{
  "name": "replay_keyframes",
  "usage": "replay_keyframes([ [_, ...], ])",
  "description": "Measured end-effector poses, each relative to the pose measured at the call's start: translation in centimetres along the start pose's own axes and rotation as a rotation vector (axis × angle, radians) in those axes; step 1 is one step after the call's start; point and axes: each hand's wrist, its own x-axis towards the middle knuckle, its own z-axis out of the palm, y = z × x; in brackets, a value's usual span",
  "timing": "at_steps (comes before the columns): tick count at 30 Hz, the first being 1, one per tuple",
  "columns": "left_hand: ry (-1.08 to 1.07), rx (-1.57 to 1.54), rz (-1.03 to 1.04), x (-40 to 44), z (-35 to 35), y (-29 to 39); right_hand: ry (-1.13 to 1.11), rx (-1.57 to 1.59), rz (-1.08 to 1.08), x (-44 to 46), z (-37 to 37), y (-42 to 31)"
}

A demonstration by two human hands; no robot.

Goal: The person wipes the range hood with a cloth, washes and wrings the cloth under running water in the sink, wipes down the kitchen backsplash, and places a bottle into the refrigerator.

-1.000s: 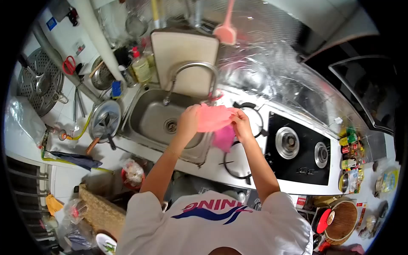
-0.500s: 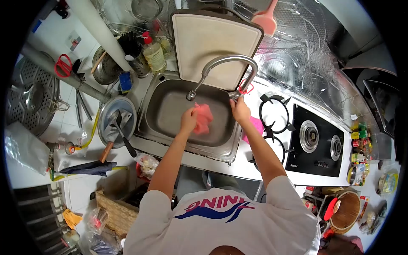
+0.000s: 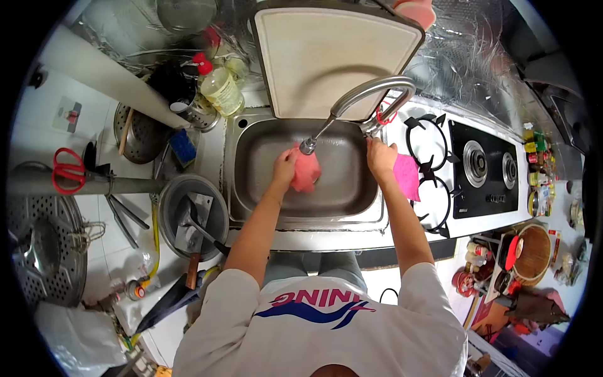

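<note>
My left hand (image 3: 284,167) is closed on a crumpled salmon-pink cloth (image 3: 307,173), which hangs inside the metal sink (image 3: 345,188). The cloth's top is right at the spout head (image 3: 308,146) of the arched faucet (image 3: 361,94); I cannot make out whether water runs. At the sink's back right corner, my right hand (image 3: 382,158) has its fingers closed at the faucet's base, apparently around the handle, which they mostly hide. A bright pink cloth (image 3: 407,177) lies on the counter just right of that hand.
A cutting board (image 3: 333,63) leans behind the sink, left of which stands a soap bottle (image 3: 221,91). A grey basin (image 3: 166,217) with a spatula and a cleaver is at the left. Two loose pot supports (image 3: 427,147) lie before the gas stove (image 3: 487,166).
The salmon-pink cloth has come up to the faucet's spout, where before it was lower and to the right of it. My right hand stays at the faucet base. The camera view has turned.
</note>
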Motion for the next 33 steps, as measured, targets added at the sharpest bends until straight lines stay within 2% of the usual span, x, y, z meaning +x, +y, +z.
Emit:
replay_keyframes([
  [6, -0.146, -0.008, -0.145, 0.9, -0.3, -0.2, 0.066, -0.023, 0.032, -0.5, 1.1, 0.1],
  [9, -0.174, 0.023, -0.122, 0.8, -0.4, -0.3, 0.037, 0.035, 0.092, -0.5, 0.6, -0.3],
  [12, -0.27, 0.133, -0.11, 1.0, -0.9, 0.6, 0.026, 0.187, 0.235, -1.2, 0.2, -0.6],
  [14, -0.311, 0.12, -0.057, 1.7, -1.2, -0.1, 0.143, 0.528, 0.565, -2.8, -0.3, -1.8],
  [15, -0.346, 0.104, 0.001, 2.1, -1.4, -0.4, 0.117, 0.536, 0.654, -3.5, -0.6, -3.0],
  [16, -0.346, 0.108, 0.0, 2.1, -1.6, 0.2, 0.06, 0.553, 0.638, -4.4, 0.8, -4.1],
  [17, -0.39, 0.307, 0.147, 1.9, -1.8, 1.6, 0.091, 0.696, 0.461, -5.4, 2.3, -5.3],
  [18, -0.431, 0.506, 0.296, 1.9, -1.9, 2.4, -0.07, 0.877, 0.397, -6.0, 4.8, -6.6],
  [19, -0.433, 0.51, 0.293, 2.2, -2.0, 2.4, -0.139, 0.918, 0.267, -5.9, 4.5, -8.4],
  [20, -0.436, 0.563, 0.479, 2.5, -2.0, 2.3, -0.107, 1.089, 0.126, -5.4, 5.2, -9.8],
  [21, -0.435, 0.614, 0.664, 2.8, -2.2, 2.2, -0.109, 1.093, 0.128, -4.9, 5.6, -10.7],
  [22, -0.438, 0.618, 0.662, 2.8, -2.3, 2.9, -0.13, 1.103, -0.049, -4.3, 5.7, -11.5],
  [23, -0.49, 0.613, 0.485, 2.8, -2.3, 3.8, -0.148, 1.107, -0.226, -3.8, 6.1, -11.9],
  [24, -0.539, 0.604, 0.307, 2.7, -2.4, 4.7, -0.146, 1.11, -0.221, -3.3, 6.4, -12.1],
  [26, -0.518, 0.595, 0.288, 3.5, -2.9, 3.7, -0.697, 1.292, 0.062, -2.9, 7.2, -12.1],
  [30, -0.505, 0.684, 0.279, 4.3, -3.8, 4.2, -0.578, 1.52, 0.017, -4.6, 7.2, -11.9],
  [31, -0.506, 0.683, 0.276, 4.3, -3.9, 4.1, -0.557, 1.589, 0.071, -4.9, 7.4, -12.1],
  [33, -0.322, 0.54, 0.198, 4.7, -4.1, 3.8, -0.531, 1.657, 0.131, -5.8, 7.9, -12.2],
])
